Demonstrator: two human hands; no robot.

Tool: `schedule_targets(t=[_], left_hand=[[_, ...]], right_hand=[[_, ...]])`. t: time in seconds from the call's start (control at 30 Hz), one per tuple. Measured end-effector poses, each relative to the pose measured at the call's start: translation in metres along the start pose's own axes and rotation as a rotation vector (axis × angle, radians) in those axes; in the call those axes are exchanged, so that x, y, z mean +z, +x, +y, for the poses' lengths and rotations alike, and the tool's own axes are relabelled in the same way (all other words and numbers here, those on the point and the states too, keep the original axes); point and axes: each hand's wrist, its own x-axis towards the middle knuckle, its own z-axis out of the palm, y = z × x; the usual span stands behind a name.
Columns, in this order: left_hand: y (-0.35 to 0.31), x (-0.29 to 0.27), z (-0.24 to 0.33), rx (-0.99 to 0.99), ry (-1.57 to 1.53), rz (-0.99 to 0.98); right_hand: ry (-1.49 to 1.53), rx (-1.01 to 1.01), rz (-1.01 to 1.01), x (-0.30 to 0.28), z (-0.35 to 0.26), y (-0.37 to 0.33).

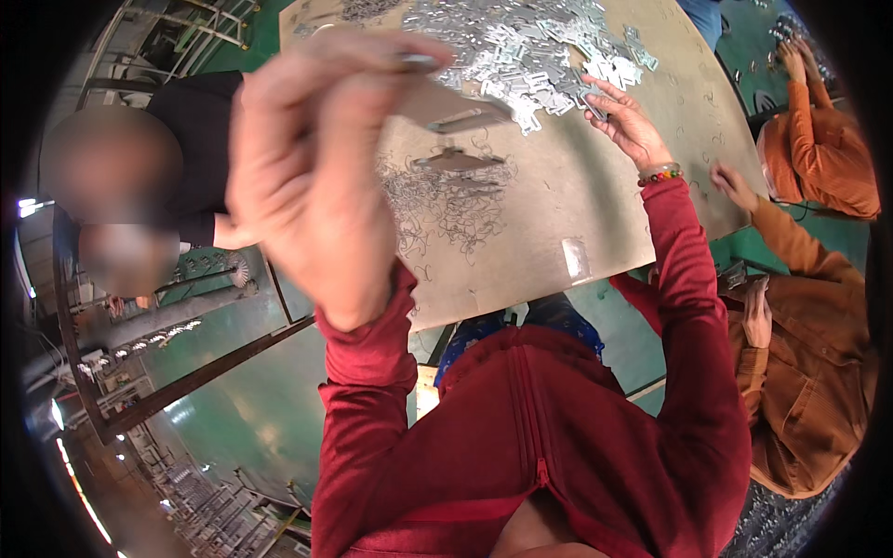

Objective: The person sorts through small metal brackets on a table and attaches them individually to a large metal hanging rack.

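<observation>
Left hand pinches a flat metal plate raised at eleven o'clock; right hand grips a small metal piece at the heap of metal clips at one o'clock.

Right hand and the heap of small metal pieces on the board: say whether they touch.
Touching. In the head view, the right hand has its fingertips in the near edge of the heap of metal pieces.

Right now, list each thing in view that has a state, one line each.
Left hand: raised, blurred, pinching a flat metal piece.
Right hand: reaching into the pile of metal parts, fingers on one.
Wire clips: loose, scattered.
Board table: flat, strewn with parts.
Red jacket: zipped.
</observation>
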Motion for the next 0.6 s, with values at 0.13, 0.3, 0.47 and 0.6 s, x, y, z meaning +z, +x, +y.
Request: schedule_targets(t=[0.13,0.3,0.47,0.6], left_hand=[[-0.021,0.007,-0.001,-0.214,-0.157,-0.088],[-0.048,0.013,-0.013,-0.343,-0.128,-0.203],[-0.062,0.012,0.000,-0.391,-0.175,-0.251],[-0.074,0.015,-0.008,-0.375,-0.130,-0.248]], right_hand=[[-0.297,-0.201,-0.123,0.106,-0.075,-0.041],[-0.601,-0.398,-0.124,0.171,-0.123,-0.092],[-0.747,-0.406,-0.098,0.200,-0.129,-0.143],[-0.699,-0.364,-0.093,0.199,-0.116,-0.154]])
